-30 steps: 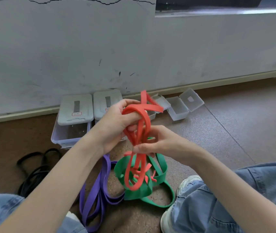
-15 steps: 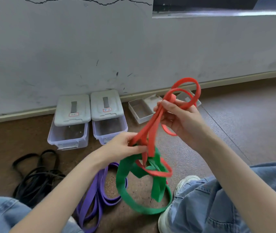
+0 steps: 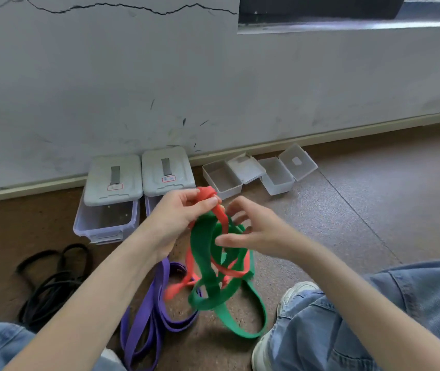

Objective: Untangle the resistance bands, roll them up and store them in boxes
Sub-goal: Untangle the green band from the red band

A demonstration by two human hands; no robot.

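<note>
In the head view, your left hand (image 3: 178, 212) sits at the centre of the frame, fingers (image 3: 208, 202) pinching a bunched fold of the red band (image 3: 220, 218). Your right hand (image 3: 256, 231) hovers just beside it, fingers spread and holding nothing that I can see. The green band (image 3: 202, 253) hangs threaded through the red one below your hands, its lowest loop near the floor (image 3: 347, 210). The purple band (image 3: 154, 303) and black band (image 3: 50, 285) lie at lower left; the open boxes (image 3: 224, 180) wait by the wall.

The risk, as I judge it — pull the red upward now and the crossing could cinch tight around the green.

Half a second ago your right hand held the red loop high at upper right; it has let go and dropped in, while the left has risen.
</note>
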